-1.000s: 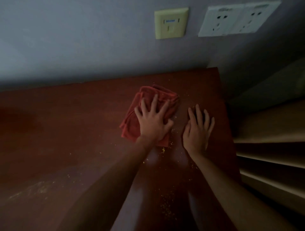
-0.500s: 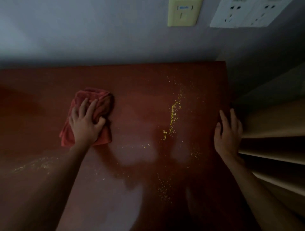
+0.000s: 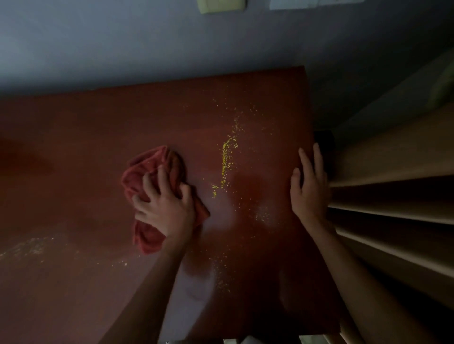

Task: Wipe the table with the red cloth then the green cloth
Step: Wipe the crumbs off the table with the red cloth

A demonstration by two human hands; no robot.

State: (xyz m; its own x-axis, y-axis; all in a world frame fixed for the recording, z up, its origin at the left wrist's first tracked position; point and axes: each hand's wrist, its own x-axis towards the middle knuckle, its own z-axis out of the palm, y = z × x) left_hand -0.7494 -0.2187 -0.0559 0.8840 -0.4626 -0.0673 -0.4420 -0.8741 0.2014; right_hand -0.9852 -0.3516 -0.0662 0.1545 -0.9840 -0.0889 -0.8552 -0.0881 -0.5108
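left hand (image 3: 167, 208): fingers bunched on red cloth (image 3: 149, 189), swept back right from 0.5 s ago
right hand (image 3: 308, 189): flat, fingers straight, on table (image 3: 73, 152) right edge
crumbs (image 3: 227, 157): yellow line unwiped, cloth near
green cloth: not visible

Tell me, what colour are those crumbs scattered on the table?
Yellow crumbs on the reddish-brown table, clearest in the head view.

One red cloth (image 3: 152, 196), bunched at centre left of the frame. One reddish-brown table (image 3: 73, 152). Two bare hands: left hand (image 3: 167, 208) on the cloth, right hand (image 3: 308, 189) at the table's right edge. One main streak of yellow crumbs (image 3: 227, 162) right of centre, with scattered specks too many to count. Two wall plates at the top edge: one yellowish plate (image 3: 221, 5), one white plate (image 3: 314, 3), possibly more than one, cropped. Three or so pale shelf boards (image 3: 393, 211) at right.
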